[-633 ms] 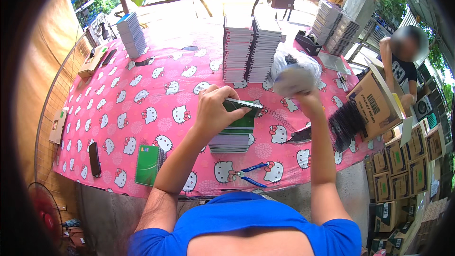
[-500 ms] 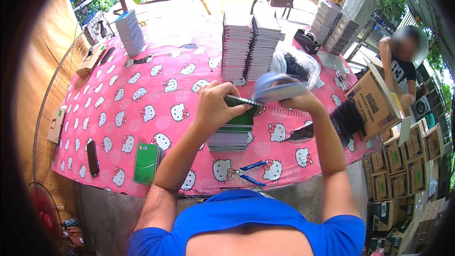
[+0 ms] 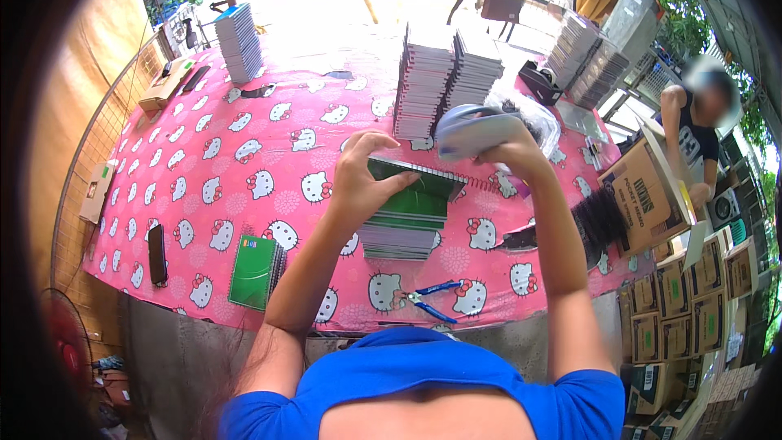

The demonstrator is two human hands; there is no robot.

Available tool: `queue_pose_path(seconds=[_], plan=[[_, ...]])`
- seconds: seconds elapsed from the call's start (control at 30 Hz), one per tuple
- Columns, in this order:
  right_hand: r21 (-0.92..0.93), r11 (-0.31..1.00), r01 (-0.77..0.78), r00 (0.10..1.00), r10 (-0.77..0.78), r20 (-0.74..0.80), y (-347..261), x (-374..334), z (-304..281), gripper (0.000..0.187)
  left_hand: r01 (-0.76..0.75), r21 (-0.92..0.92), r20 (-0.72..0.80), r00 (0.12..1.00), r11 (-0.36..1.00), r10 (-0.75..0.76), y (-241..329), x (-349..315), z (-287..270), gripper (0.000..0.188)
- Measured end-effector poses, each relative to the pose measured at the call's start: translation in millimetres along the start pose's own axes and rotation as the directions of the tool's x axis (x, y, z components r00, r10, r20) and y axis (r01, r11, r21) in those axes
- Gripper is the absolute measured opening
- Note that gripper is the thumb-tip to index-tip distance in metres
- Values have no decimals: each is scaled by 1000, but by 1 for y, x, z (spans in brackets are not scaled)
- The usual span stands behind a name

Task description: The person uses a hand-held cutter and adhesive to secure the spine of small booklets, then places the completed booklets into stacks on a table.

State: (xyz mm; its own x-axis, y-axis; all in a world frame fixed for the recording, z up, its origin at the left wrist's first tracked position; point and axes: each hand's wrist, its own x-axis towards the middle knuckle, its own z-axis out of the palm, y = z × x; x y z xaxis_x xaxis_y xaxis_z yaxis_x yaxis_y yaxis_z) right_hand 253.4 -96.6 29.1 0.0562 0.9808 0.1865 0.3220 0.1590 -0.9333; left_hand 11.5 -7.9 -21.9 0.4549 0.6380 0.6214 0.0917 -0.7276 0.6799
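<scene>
A green-covered notebook (image 3: 411, 197) lies tilted on a stack of notebooks (image 3: 397, 242) in front of me. Its far edge carries a row of punched holes, and a reddish wire coil (image 3: 482, 185) sticks out past its right corner. My left hand (image 3: 358, 175) grips the notebook's left side, thumb on the cover and fingers past the far edge. Wrapped around a rounded blue-grey handheld device (image 3: 471, 132), my right hand (image 3: 515, 149) is just above and right of the coil. Motion smears the device, so its exact kind is unclear.
Tall notebook stacks (image 3: 423, 85) rise behind my hands. Blue-handled pliers (image 3: 430, 301), a spiral notebook (image 3: 254, 271) and a phone (image 3: 157, 254) lie near the front edge. Black coils (image 3: 595, 224) lie beside a cardboard box (image 3: 643, 191) at right, where another person (image 3: 692, 130) is.
The view has shifted slightly. My left fingers have loosened and lifted a little at the notebook's far edge. The device in my right hand has tilted, and more of the coil shows.
</scene>
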Motion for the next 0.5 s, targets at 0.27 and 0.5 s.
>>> queue_pose_path(seconds=[0.27,0.5], plan=[[-176,984,5,999,3,43,13,21,2,44,365,-558,97,921,745,-378,-14,-2,8,43],[-35,999,-33,998,35,55,21,25,9,45,355,-676,50,897,646,-440,-20,-15,13,39]])
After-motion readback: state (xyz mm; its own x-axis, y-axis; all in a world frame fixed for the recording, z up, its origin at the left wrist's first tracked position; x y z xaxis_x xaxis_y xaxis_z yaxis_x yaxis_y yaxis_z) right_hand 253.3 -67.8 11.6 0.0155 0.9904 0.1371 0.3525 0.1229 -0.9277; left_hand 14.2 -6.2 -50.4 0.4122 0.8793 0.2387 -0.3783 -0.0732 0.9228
